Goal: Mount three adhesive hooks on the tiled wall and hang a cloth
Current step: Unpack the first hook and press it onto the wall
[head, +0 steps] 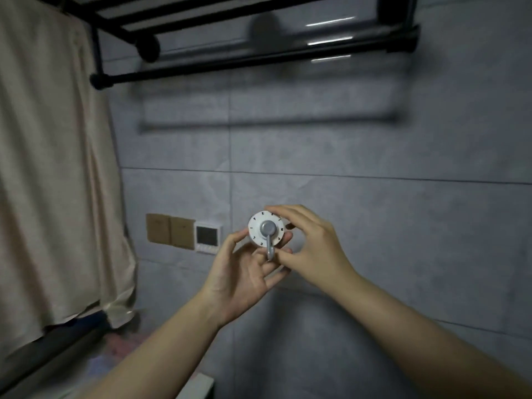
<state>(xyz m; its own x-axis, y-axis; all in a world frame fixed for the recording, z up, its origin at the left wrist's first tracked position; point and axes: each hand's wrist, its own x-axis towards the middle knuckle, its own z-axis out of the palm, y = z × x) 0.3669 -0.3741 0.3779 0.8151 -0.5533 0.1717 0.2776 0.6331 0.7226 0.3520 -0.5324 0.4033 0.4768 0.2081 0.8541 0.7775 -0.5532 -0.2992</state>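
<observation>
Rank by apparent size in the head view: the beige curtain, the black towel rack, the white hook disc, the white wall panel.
1. beige curtain
2. black towel rack
3. white hook disc and white wall panel: look alike; the disc is nearer the camera, so unranked.

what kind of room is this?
Most likely a bathroom: grey tiled wall, a black towel rack mounted high, a beige curtain at the left. Both hands hold a round white hook before the wall.
</observation>
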